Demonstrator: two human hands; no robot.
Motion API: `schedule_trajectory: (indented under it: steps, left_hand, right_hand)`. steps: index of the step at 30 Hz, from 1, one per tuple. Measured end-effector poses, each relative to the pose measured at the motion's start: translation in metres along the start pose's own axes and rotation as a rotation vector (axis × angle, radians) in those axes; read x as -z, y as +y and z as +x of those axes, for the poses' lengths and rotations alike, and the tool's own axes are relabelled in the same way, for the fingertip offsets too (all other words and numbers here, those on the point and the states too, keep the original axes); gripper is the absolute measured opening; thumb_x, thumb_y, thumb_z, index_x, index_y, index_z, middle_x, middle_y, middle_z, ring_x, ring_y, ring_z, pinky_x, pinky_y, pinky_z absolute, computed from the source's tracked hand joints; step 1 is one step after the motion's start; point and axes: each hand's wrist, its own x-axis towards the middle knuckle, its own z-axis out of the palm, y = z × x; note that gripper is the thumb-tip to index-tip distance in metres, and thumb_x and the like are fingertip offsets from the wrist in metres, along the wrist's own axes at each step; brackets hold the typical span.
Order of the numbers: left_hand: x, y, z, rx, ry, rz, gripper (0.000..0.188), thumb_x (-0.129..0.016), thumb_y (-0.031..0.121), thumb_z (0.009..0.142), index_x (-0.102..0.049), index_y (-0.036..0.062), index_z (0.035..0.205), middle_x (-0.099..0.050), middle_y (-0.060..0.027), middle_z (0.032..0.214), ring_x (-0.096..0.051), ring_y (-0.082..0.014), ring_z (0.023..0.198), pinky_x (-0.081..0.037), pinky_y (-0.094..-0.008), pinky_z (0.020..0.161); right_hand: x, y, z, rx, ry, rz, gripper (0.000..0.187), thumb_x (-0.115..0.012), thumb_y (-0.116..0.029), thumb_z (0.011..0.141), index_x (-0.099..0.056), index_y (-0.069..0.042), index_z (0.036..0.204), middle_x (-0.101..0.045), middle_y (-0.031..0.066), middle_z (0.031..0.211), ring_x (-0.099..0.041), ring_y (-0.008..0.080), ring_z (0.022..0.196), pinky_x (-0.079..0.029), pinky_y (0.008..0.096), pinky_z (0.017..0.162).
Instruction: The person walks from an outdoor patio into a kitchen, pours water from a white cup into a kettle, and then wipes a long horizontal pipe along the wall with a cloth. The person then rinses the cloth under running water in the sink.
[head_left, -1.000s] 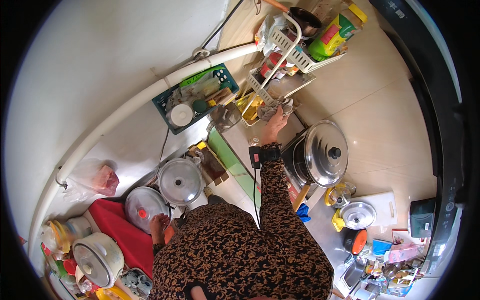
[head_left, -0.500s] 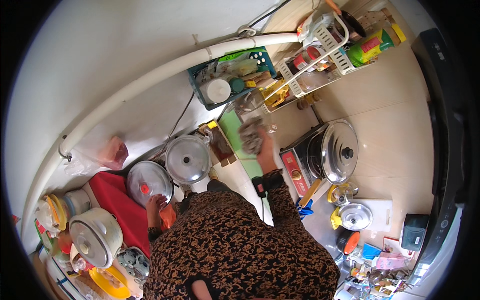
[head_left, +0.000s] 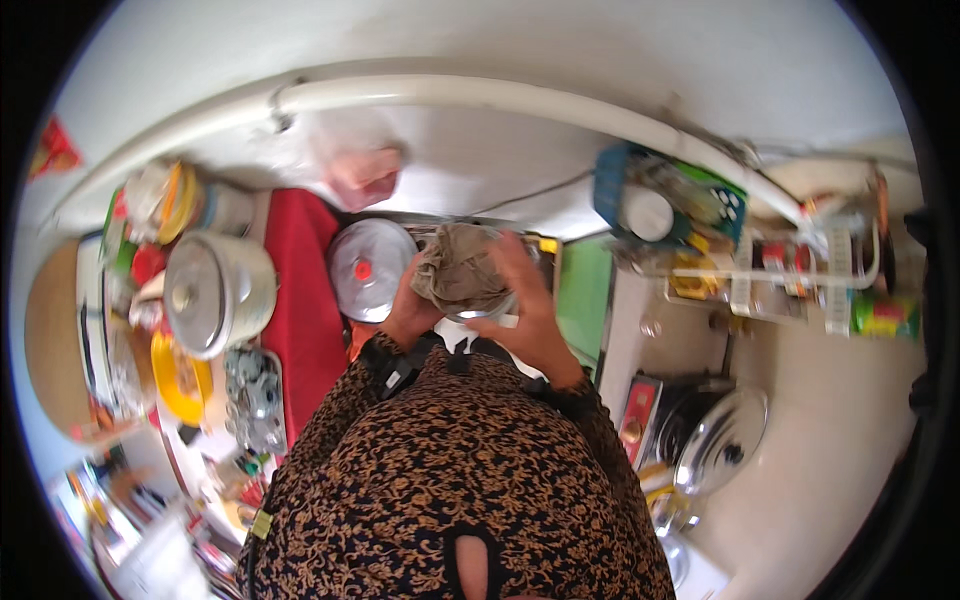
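In front of my body, a crumpled grey-brown cloth [head_left: 462, 268] is held up between my hands, over the place of a silver lid that it mostly covers. My left hand [head_left: 408, 312] grips the cloth along its left side. On the other side is my right hand [head_left: 532, 325], blurred, its thumb and fingers apart at the cloth's right edge. Just left of the cloth is a round pot lid [head_left: 372, 245] with a red knob. An orange bag is partly hidden behind my left wrist.
A red cloth-covered surface [head_left: 300, 300] lies to the left, with a white rice cooker [head_left: 215, 290] and a yellow basin [head_left: 180, 375] beyond it. At right are a green board [head_left: 583, 295], a stove [head_left: 640, 415] with a lidded pan, and a blue-green basket [head_left: 608, 190]. A white pipe [head_left: 450, 92] crosses the wall.
My view has swung left. My right hand has brought the cloth from over the green board to the pot lids, and my left hand has taken hold of it.
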Motion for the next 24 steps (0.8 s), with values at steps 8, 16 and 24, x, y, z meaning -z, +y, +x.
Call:
schedule_trajectory:
  steps: [8,16,24]
  left_hand:
    - [-0.005,0.020,-0.040,-0.314,-0.197,-0.124,0.058,-0.035,0.048,0.104,-0.043,0.0086,0.146,-0.047,-0.0143,0.148,-0.045,-0.0329,0.136,-0.032,-0.0507,0.117]
    - [-0.015,0.046,-0.107,-0.771,0.238,0.044,0.057,-0.047,0.041,0.100,-0.046,0.0047,0.144,-0.055,-0.0136,0.140,-0.054,-0.0299,0.127,-0.040,-0.0453,0.112]
    - [-0.131,0.169,-0.122,-1.559,0.206,0.793,0.069,-0.059,0.004,0.082,-0.039,0.0037,0.148,-0.050,-0.0148,0.141,-0.052,-0.0254,0.127,-0.040,-0.0361,0.109]
  right_hand:
    - [0.025,0.028,0.000,-0.344,0.261,0.542,0.033,-0.051,-0.016,0.103,-0.059,0.007,0.125,-0.066,0.0178,0.120,-0.064,0.0254,0.112,-0.051,0.0367,0.097]
    - [0.041,-0.047,0.089,0.482,0.422,-0.288,0.026,-0.062,-0.007,0.091,-0.064,0.003,0.115,-0.066,0.0199,0.115,-0.064,0.0349,0.105,-0.050,0.0424,0.092]
    - [0.060,-0.056,0.162,0.421,0.524,-0.789,0.030,-0.068,-0.021,0.092,-0.061,-0.002,0.114,-0.062,0.0151,0.107,-0.057,0.0356,0.104,-0.042,0.0464,0.095]
